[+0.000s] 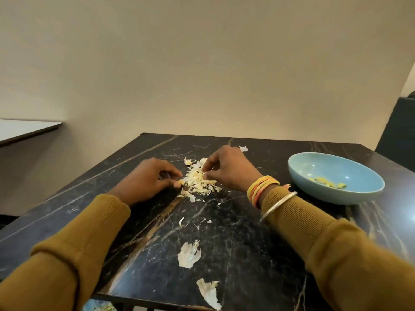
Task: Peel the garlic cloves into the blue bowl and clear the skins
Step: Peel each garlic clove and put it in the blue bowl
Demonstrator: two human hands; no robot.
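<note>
— Where were the task's things found?

— The skins (197, 180) were heaped at the middle of the worktop (247, 254), and a big flake (188, 254) was left nearer. The bowl (332, 197) was set to the right, well apart from the heap, and peeled cloves (327, 182) were seen in its bottom.

— And how were the hands placed?

— The left hand (148, 178) was laid at the heap's left edge, fingers curled, thumb and forefinger closed on a bit of the skins. The right hand (226, 169) was held over the heap's right side, fingertips pinched into it. Whether an unpeeled clove was caught in either pinch could not be told.

— How would these things be handled?

— The skins were judged papery, very light and brittle, easily scattered by a breath or a sweeping sleeve, and likely to cling to fingers. They would best be raked together with cupped hands and lifted from the heap's edges, not picked up singly. The cloves were judged firm and smooth, perhaps sticky once bared, and each would best be taken across its middle. The bowl looked stiff and breakable, to be held by its rim.

— Was any writing made out?

— None. No brand or label was seen on the bowl, the worktop or the bangles (262, 189).
</note>
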